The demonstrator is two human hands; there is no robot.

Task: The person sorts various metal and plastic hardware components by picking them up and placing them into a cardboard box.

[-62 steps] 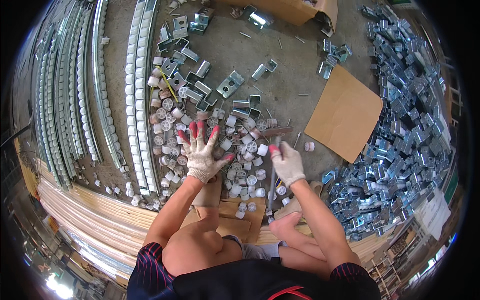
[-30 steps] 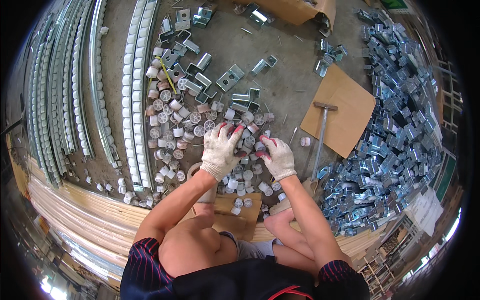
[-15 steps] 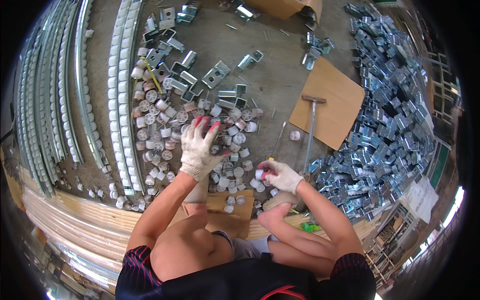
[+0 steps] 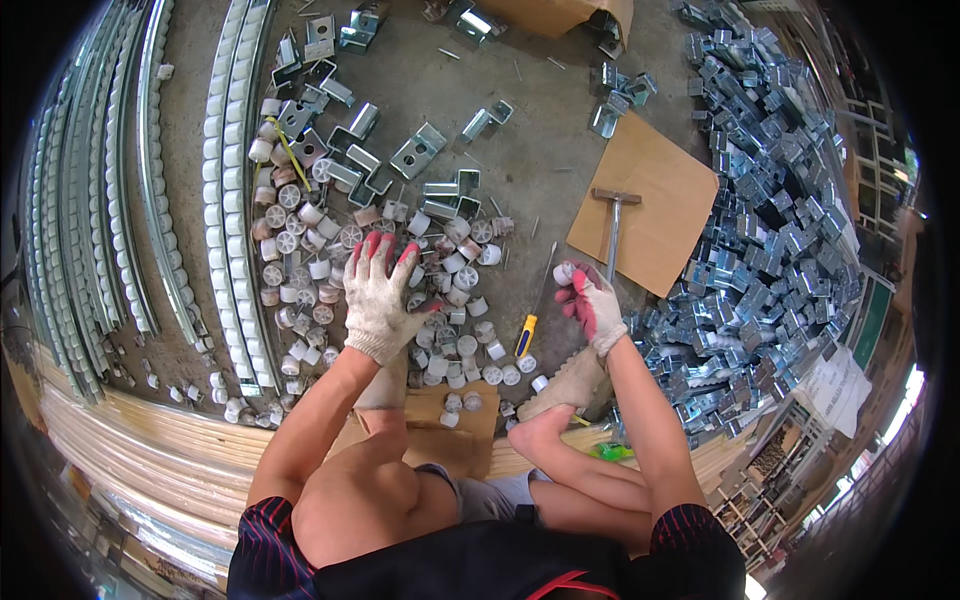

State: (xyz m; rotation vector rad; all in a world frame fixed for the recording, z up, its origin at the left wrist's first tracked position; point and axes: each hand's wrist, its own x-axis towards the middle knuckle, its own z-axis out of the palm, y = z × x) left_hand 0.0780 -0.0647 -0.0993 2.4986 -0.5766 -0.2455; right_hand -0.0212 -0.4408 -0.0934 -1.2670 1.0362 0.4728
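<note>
My left hand (image 4: 383,300), in a pale work glove with red fingertips, lies spread over a heap of small white plastic rollers (image 4: 466,345). It is open, and no held thing shows, though its palm side is hidden. My right hand (image 4: 597,308), gloved alike, has its fingers closed around a single white roller (image 4: 565,273) beside the hammer's shaft. Just left of that hand lies a screwdriver (image 4: 526,336) with a yellow and blue handle. The hammer (image 4: 615,205) rests partly on a brown cardboard sheet (image 4: 665,215).
Long metal rails lined with white rollers (image 4: 226,180) lie on the left. Bent metal brackets (image 4: 418,150) are scattered beyond the heap. A large pile of brackets (image 4: 770,210) fills the right side. A cardboard box (image 4: 560,15) stands at the far edge.
My right hand has moved forward and right, leaving one roller near the screwdriver handle and gripping the loose one by the hammer. My left hand stays over the heap. The view has shifted slightly.
</note>
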